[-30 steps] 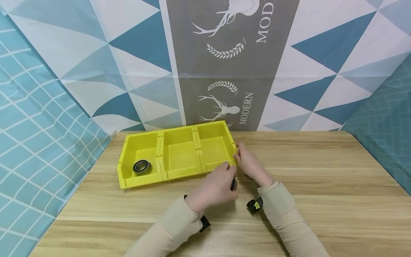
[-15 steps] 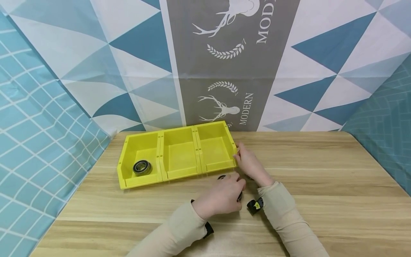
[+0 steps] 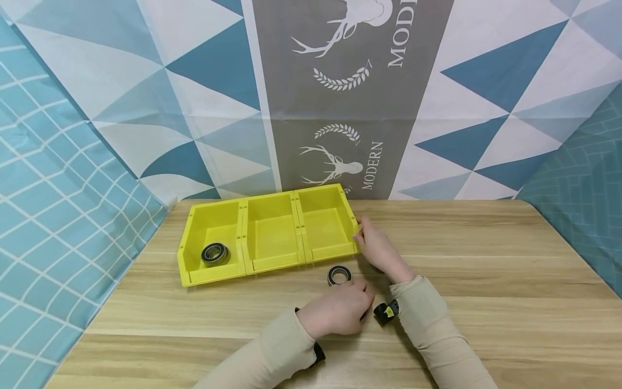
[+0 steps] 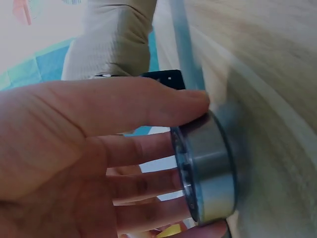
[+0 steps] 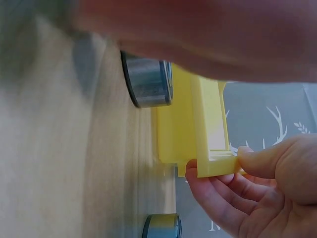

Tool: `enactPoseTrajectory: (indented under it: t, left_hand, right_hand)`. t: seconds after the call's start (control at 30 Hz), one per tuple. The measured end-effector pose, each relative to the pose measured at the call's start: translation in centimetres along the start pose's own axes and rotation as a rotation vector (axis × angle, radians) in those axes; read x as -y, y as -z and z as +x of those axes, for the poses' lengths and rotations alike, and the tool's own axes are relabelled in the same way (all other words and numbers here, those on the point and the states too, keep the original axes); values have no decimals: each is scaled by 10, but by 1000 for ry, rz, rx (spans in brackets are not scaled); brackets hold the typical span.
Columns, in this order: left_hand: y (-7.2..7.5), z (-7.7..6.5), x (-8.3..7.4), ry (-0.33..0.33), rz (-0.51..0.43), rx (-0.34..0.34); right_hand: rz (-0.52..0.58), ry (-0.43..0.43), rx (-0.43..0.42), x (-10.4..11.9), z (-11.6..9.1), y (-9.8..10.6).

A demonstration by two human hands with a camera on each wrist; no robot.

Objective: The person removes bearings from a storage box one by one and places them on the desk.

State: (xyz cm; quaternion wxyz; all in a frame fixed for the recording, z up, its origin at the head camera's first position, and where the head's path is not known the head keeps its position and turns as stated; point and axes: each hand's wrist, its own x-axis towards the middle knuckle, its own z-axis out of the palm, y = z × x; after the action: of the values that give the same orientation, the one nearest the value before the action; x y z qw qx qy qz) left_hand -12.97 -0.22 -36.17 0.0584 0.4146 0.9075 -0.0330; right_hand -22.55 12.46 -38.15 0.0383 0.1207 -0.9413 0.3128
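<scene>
My left hand (image 3: pixel 337 308) grips a ball bearing (image 4: pixel 210 166) between thumb and fingers, low at the wooden table. The head view mostly hides this bearing behind the hand. Just beyond the hand, another bearing (image 3: pixel 339 275) lies flat on the table, in front of the yellow bins (image 3: pixel 272 263). At the bins' right end, my right hand (image 3: pixel 379 248) pinches the rim, thumb on one side and fingers on the other, as the right wrist view shows. A further bearing (image 5: pixel 162 226) shows at that view's bottom edge.
Three yellow bins stand joined in a row. The left bin holds a small stack of bearings (image 3: pixel 215 253). Behind the table (image 3: pixel 486 302) rises a patterned backdrop (image 3: pixel 335 97), with blue sheets at both sides.
My left hand has drawn back from the right bin's front edge toward me and lower. The bearing on the table has come into sight behind it. My right hand stays at the rim.
</scene>
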Motion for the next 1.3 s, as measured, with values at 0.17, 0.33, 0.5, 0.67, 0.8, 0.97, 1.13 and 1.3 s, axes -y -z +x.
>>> enactPoseTrajectory:
  t: [0.17, 0.33, 0.5, 0.67, 0.8, 0.97, 1.13, 1.3]
  left_hand:
    - [-4, 1, -2, 23, 10, 16]
    - [-6, 2, -3, 37, 41, 19]
    - [-5, 3, -3, 39, 47, 27]
    - [-6, 3, -4, 47, 33, 27]
    - [-6, 2, -4, 58, 20, 25]
    - [-4, 2, -1, 69, 20, 24]
    - [9, 0, 9, 71, -63, -101]
    - [23, -4, 24, 136, -158, -182]
  right_hand:
    - [-5, 0, 0, 1, 0, 0]
    - [6, -11, 7, 1, -1, 1]
    - [9, -4, 4, 1, -1, 1]
    - [9, -1, -1, 1, -1, 1]
    - [9, 4, 0, 0, -1, 0]
    - [12, -5, 9, 0, 0, 0]
    - [16, 0, 9, 0, 0, 2]
    - [18, 11, 4, -2, 0, 1]
